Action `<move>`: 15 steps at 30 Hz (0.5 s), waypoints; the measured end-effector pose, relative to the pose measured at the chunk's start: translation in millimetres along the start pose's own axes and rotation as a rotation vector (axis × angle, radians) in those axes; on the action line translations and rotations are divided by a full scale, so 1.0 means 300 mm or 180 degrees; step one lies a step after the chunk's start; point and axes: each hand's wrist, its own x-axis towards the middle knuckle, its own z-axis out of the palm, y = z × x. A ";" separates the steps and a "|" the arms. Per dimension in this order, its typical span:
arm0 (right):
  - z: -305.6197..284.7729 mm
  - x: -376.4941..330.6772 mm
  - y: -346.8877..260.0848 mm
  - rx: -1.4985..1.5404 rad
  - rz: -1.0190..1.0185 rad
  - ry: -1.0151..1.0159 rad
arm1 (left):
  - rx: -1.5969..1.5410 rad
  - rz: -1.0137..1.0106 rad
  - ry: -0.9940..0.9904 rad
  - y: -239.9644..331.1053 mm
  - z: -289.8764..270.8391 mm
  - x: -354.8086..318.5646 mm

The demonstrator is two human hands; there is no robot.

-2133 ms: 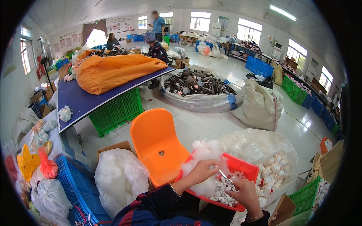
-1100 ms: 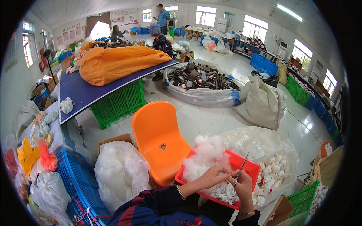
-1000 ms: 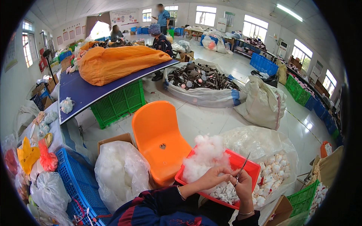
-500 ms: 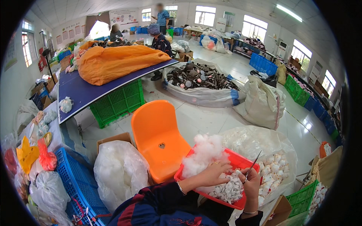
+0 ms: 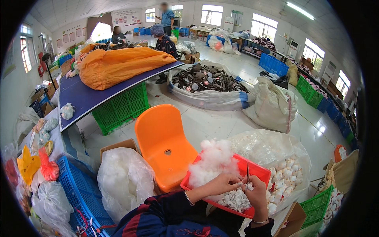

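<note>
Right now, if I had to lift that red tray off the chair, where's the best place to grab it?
Grip the red tray by its bare far rim and its near-left corner, coming from the sides. It sits tilted on the orange chair, with white stuffing piled at one end, and the left hand and right hand working over the middle.

orange chair [image 5: 164, 144] beside a clear bag [image 5: 124, 179]; orange sack [image 5: 118, 65] on blue surface [image 5: 85, 96]; green crate [image 5: 122, 108] beneath.

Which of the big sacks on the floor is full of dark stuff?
The wide open sack beside the blue table, heaped with dark brown items. The others, like the tied white sack, look pale.
</note>
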 end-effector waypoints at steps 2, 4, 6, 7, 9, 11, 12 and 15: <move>0.004 0.000 -0.007 -0.0038 -0.0010 -0.0003 | -0.0080 -0.0022 0.0004 -0.002 -0.003 -0.003; 0.011 0.001 -0.006 -0.0038 -0.0095 0.0032 | -0.0163 -0.0078 0.0055 -0.014 -0.003 -0.002; 0.022 0.003 0.003 -0.0257 -0.0506 0.0151 | -0.0251 -0.0156 0.0149 -0.041 0.002 0.002; 0.026 0.004 0.005 -0.0367 -0.0712 0.0210 | -0.0240 -0.0149 0.0237 -0.050 0.007 0.001; 0.031 0.011 -0.004 -0.0463 -0.0673 0.0135 | -0.0219 -0.0142 0.0414 -0.053 0.012 -0.003; 0.034 0.014 -0.007 -0.0464 -0.0560 0.0119 | -0.0139 -0.0023 0.0515 -0.036 0.017 -0.012; 0.036 0.015 -0.006 -0.0417 -0.0464 0.0141 | -0.0100 0.0038 0.0564 -0.029 0.017 -0.015; 0.032 0.015 -0.013 -0.0352 -0.0285 0.0093 | -0.0338 0.0209 0.0172 -0.039 -0.004 -0.013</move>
